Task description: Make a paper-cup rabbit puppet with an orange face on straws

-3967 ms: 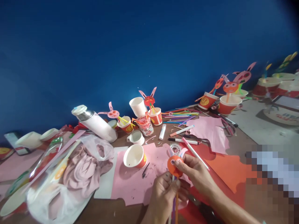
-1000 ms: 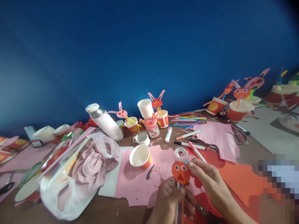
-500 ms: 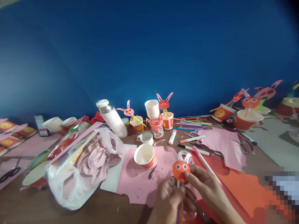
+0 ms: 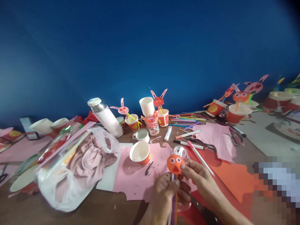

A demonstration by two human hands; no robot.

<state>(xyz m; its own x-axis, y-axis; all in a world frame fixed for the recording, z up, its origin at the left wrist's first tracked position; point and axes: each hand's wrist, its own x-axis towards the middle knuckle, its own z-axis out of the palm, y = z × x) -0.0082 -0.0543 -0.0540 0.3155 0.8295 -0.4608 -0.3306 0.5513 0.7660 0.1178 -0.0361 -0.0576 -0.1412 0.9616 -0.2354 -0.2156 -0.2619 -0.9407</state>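
Observation:
An orange paper face (image 4: 174,163) with two white eyes and a red beak sits on top of a bundle of straws (image 4: 173,206). My left hand (image 4: 165,195) is closed round the straws just below the face. The fingertips of my right hand (image 4: 199,178) pinch the face's right edge, and a pink-capped white marker (image 4: 199,152) lies across the same hand. A tape roll (image 4: 180,152) lies right behind the face. A red paper cup (image 4: 140,153) stands on the pink paper sheet (image 4: 136,181) to the left.
A plastic bag with pink cloth (image 4: 79,165) fills the left. A white flask (image 4: 106,117), cups with paper bunnies (image 4: 161,116), a glue stick (image 4: 168,133), loose straws (image 4: 187,118) and pens lie behind. Orange paper (image 4: 234,181) lies right, more craft cups (image 4: 236,112) far right.
Over four seconds the paper face turned, so its eyes and beak now face the camera. My hands kept their hold throughout. The view swayed slightly.

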